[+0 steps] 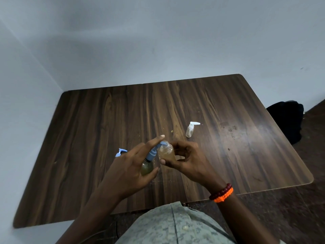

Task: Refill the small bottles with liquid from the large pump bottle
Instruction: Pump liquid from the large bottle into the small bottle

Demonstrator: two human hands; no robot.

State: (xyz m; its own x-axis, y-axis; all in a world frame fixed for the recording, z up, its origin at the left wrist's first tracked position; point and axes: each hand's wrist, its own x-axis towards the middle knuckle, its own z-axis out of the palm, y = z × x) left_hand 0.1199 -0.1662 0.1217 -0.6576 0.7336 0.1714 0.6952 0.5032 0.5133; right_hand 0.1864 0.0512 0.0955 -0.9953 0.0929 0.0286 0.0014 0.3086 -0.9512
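Observation:
My left hand (130,166) grips the large pump bottle (147,166), a round bottle of amber liquid with a blue pump head, my index finger stretched over the pump. Its blue nozzle meets the open mouth of a small clear bottle (166,152), partly filled with amber liquid, which my right hand (186,159) holds tilted beside it. Both bottles are held above the wooden table (228,155). A second small bottle (190,130) with a white pump cap stands upright farther back. A loose blue pump cap (120,152) lies on the table left of my left hand.
The table sits in a corner, with white walls to its left and behind. A dark bag (288,118) rests on the floor beyond the right edge. A small dark speck (229,149) lies on the table's right half.

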